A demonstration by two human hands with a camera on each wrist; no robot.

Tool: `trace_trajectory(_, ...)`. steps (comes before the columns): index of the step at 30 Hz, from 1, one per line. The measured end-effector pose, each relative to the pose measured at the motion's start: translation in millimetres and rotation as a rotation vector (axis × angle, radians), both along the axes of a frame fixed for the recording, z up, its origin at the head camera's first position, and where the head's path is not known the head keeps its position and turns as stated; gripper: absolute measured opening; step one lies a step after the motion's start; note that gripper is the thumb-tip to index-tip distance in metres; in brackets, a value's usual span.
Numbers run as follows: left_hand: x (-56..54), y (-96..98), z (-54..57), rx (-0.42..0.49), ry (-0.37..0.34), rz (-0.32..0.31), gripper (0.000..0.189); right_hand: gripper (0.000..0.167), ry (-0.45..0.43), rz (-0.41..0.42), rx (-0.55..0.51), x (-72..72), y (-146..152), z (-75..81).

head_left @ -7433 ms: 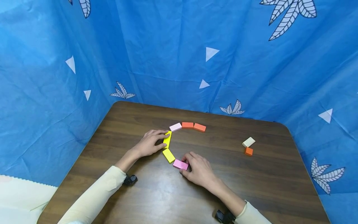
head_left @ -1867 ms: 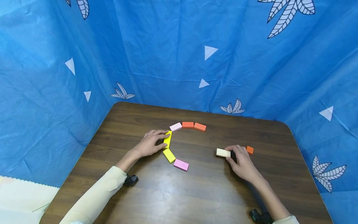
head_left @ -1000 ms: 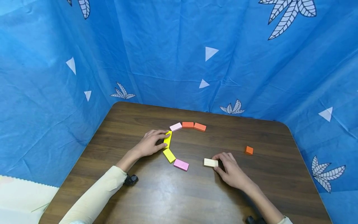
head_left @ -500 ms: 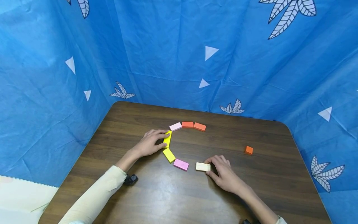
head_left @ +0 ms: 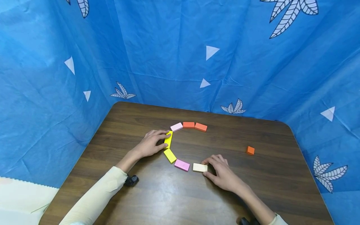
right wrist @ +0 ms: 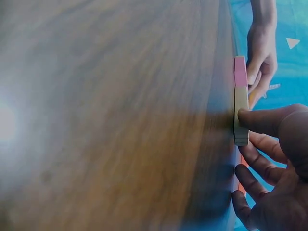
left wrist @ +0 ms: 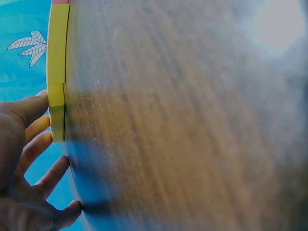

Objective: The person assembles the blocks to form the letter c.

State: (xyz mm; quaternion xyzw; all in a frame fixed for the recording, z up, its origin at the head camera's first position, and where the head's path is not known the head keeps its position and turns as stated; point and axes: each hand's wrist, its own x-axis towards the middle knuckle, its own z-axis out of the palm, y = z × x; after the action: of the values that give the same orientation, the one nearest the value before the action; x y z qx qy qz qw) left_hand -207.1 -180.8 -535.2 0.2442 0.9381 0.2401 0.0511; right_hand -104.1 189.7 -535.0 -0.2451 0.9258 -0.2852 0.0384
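Observation:
In the head view, my left hand (head_left: 152, 144) holds the upper yellow block (head_left: 168, 139) of a curved row, thumb and fingertips at its two ends. A second yellow block (head_left: 170, 156) follows below it, then a pink block (head_left: 182, 165). My right hand (head_left: 223, 175) pinches the right end of a pale wooden block (head_left: 200, 167) between thumb and fingers. That block lies low over the table, a small gap from the pink one. In the right wrist view, the thumb is on the near side of the pale block (right wrist: 241, 103) and the fingers are behind it.
The row's far end has a light pink block (head_left: 176, 127) and two orange-red blocks, one in the middle (head_left: 188, 125) and one at the right (head_left: 201, 127). A small orange block (head_left: 250, 150) lies farther right. Blue cloth (head_left: 168, 62) hangs behind the brown table (head_left: 157, 193).
My right hand has let go of the pink block, taken the pale wooden block from beside the small orange block and brought it left towards the pink one. My left hand has stayed put.

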Motion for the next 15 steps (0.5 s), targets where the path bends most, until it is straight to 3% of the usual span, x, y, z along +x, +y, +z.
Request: trace_trajectory(15, 1.8, 1.8, 1.5, 0.01, 0.006, -0.003, 0.054, 0.029, 0.012, 0.02, -0.004, -1.9, -7.4, -3.4)
